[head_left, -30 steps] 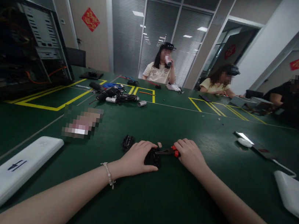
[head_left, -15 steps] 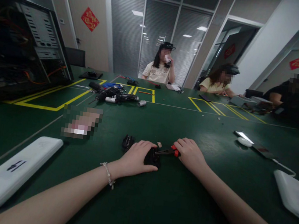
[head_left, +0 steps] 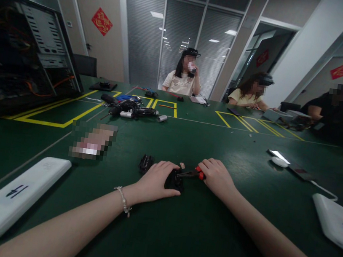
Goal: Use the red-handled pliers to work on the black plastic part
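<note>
My left hand (head_left: 156, 182) is closed around a small black part (head_left: 177, 181), pressing it against the green table (head_left: 206, 244). What the part is cannot be made out. Red-handled pliers (head_left: 189, 174) are gripped in my right hand (head_left: 217, 175), and their dark jaws reach onto the top of the black part. Just behind the jaws lies a small pale piece (head_left: 182, 165). Another black part (head_left: 145, 164) with a ridged shape rests beyond my left fingers, apart from them. My left palm hides some of the held part.
White power banks (head_left: 32, 185) lie at left and right. A cluster of black tools and cables (head_left: 129, 108) sits farther back. An open computer case (head_left: 41, 55) stands at left. A phone (head_left: 278, 156) lies at right. Several people (head_left: 183, 77) sit across the table.
The view has shifted very slightly. Both hands, the pliers and the black part hold nearly the same positions.
</note>
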A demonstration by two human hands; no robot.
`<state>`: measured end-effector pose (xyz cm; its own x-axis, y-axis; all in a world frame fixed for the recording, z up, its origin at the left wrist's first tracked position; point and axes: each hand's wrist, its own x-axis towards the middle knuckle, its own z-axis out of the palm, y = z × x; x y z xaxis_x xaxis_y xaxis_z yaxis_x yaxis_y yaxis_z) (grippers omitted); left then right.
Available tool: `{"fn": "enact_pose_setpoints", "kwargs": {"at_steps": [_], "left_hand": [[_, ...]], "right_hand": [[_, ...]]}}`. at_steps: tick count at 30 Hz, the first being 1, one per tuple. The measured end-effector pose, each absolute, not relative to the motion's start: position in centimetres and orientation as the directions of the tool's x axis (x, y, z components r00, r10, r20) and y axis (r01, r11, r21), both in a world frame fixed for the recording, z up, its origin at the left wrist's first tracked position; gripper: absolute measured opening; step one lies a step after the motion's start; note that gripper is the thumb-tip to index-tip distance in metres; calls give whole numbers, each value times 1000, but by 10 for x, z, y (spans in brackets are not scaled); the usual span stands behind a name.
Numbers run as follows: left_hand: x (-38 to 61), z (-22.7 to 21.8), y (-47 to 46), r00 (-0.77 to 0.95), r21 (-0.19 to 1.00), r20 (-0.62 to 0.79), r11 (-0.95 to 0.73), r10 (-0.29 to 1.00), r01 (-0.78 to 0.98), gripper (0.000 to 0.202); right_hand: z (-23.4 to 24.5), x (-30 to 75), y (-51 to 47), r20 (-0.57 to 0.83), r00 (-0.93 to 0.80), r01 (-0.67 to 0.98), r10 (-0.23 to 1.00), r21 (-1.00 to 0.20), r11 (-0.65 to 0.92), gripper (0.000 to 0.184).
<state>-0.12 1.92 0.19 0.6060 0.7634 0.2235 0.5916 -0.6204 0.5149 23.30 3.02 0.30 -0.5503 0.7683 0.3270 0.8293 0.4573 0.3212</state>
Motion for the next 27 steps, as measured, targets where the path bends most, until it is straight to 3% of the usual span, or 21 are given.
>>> {"fn": "enact_pose_setpoints", "kwargs": {"at_steps": [27], "left_hand": [[-1,4,18,615,501,227,-632,755,591,57]], "right_hand": [[6,232,29,326,-558,825,764,316,468,19]]}}
